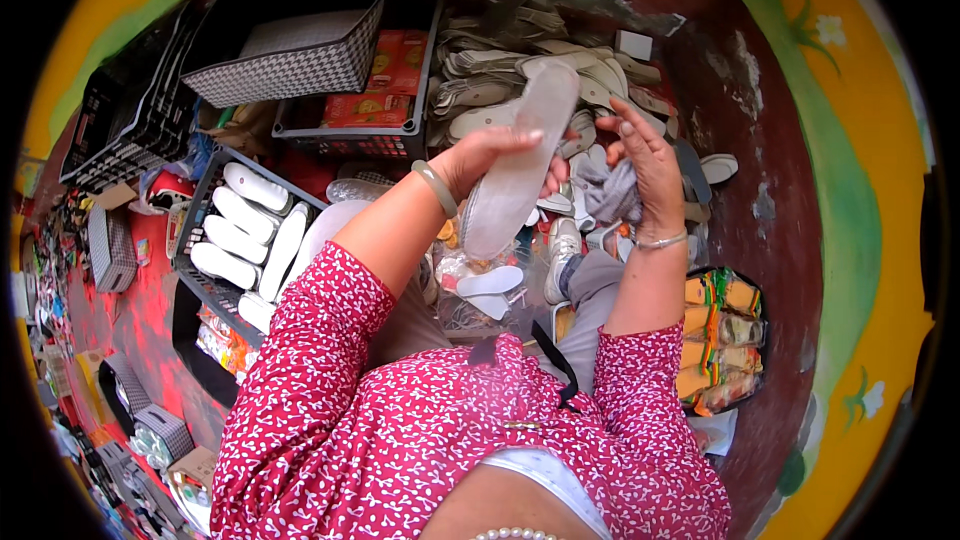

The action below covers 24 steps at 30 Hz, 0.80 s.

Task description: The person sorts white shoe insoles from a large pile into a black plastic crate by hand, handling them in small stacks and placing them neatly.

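Insole [515, 172]: grasped by left fingers [556, 176]
Cloth [608, 190]: grey, held in right fingers [637, 122]
Boxes [370, 110]: red, printed, lettering too small to read

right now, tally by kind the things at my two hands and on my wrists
Pale sole, in the left hand: 1
Grey cloth, at the right hand: 1
Wrist bands, a pale bangle and a silvery bracelet: 2
Total: 4
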Each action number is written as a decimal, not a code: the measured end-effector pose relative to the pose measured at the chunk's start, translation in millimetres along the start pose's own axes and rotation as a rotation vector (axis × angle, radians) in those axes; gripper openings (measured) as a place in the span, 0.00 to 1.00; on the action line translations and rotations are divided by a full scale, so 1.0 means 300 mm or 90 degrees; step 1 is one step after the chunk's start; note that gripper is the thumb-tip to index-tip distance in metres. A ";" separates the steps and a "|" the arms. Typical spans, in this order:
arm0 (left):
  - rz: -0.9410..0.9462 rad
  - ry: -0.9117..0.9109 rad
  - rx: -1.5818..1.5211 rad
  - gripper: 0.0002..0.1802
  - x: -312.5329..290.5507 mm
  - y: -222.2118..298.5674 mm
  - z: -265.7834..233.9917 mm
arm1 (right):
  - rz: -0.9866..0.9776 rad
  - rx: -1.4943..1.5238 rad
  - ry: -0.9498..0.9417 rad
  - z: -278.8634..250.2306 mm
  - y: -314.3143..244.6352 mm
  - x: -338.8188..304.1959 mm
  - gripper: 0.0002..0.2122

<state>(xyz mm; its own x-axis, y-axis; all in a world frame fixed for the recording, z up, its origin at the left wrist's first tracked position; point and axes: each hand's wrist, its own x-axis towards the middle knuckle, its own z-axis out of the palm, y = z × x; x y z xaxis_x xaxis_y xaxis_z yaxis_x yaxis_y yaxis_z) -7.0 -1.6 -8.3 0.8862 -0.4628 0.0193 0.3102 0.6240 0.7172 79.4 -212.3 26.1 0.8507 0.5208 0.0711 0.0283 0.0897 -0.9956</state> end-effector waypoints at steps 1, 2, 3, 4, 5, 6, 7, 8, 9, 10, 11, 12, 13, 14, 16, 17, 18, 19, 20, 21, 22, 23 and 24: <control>-0.033 -0.032 0.013 0.34 0.005 -0.021 0.000 | -0.001 0.011 0.000 0.012 -0.006 0.000 0.20; -0.070 -0.031 0.035 0.31 0.002 -0.030 0.009 | -0.002 0.022 0.000 0.034 -0.021 -0.002 0.20; -0.107 -0.030 0.057 0.28 -0.004 -0.034 0.016 | -0.003 0.034 0.000 0.045 -0.027 -0.002 0.21; -0.127 -0.025 0.070 0.26 -0.007 -0.035 0.021 | -0.006 0.038 -0.030 0.042 -0.019 0.003 0.21; -0.147 -0.019 0.082 0.24 -0.009 -0.035 0.027 | -0.022 0.008 -0.022 0.046 -0.015 -0.002 0.20; -0.166 -0.013 0.095 0.22 -0.008 -0.037 0.028 | -0.037 -0.023 -0.015 0.054 -0.013 -0.006 0.19; -0.165 -0.009 0.118 0.21 -0.007 -0.038 0.025 | -0.052 -0.051 -0.011 0.059 -0.011 -0.009 0.19; -0.163 -0.004 0.140 0.19 -0.005 -0.038 0.020 | -0.034 -0.102 -0.023 0.047 -0.008 -0.013 0.15; -0.160 0.001 0.162 0.18 -0.005 -0.039 0.017 | -0.042 -0.094 -0.017 0.048 -0.003 -0.013 0.14; -0.161 0.000 0.163 0.17 -0.004 -0.040 0.020 | -0.050 -0.089 -0.012 0.047 0.001 -0.012 0.13; -0.162 0.000 0.163 0.17 -0.004 -0.040 0.024 | -0.058 -0.084 -0.006 0.049 0.003 -0.011 0.12; -0.163 0.000 0.164 0.16 -0.004 -0.042 0.027 | -0.039 -0.047 0.009 0.056 -0.002 -0.014 0.11; -0.155 -0.004 0.171 0.16 -0.003 -0.044 0.026 | -0.037 -0.034 0.014 0.057 -0.001 -0.014 0.11; -0.147 -0.008 0.178 0.16 -0.002 -0.046 0.025 | -0.034 -0.021 0.020 0.058 0.002 -0.013 0.11; -0.141 -0.012 0.180 0.15 -0.002 -0.048 0.024 | -0.032 -0.016 0.034 0.056 0.013 -0.014 0.12; -0.142 -0.012 0.174 0.15 -0.002 -0.049 0.024 | -0.032 -0.025 0.042 0.053 0.022 -0.013 0.12; -0.144 -0.012 0.168 0.15 -0.002 -0.049 0.024 | -0.032 -0.033 0.050 0.051 0.027 -0.013 0.12; -0.143 -0.006 0.170 0.15 -0.002 -0.050 0.023 | -0.032 -0.026 0.039 0.051 0.027 -0.011 0.12; -0.143 0.000 0.172 0.15 -0.003 -0.050 0.022 | -0.032 -0.019 0.029 0.051 0.027 -0.010 0.13; -0.143 0.006 0.174 0.15 -0.003 -0.051 0.021 | -0.032 -0.012 0.018 0.050 0.025 -0.010 0.13; -0.144 -0.001 0.164 0.15 -0.006 -0.047 0.020 | 0.014 0.046 -0.003 0.052 0.016 -0.012 0.13; -0.145 -0.006 0.155 0.15 -0.007 -0.039 0.021 | 0.060 0.104 -0.025 0.053 -0.002 -0.014 0.14; -0.146 -0.012 0.145 0.15 -0.010 -0.032 0.021 | 0.107 0.163 -0.048 0.052 -0.011 -0.016 0.14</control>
<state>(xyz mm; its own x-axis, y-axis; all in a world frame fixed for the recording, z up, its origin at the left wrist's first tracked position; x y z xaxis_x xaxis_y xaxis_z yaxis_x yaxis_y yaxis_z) -14.7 -10.2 -10.7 0.7952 -0.5876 -0.1495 0.4139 0.3458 0.8421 67.0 -201.8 29.9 0.7910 0.6067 -0.0786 -0.2500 0.2033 -0.9467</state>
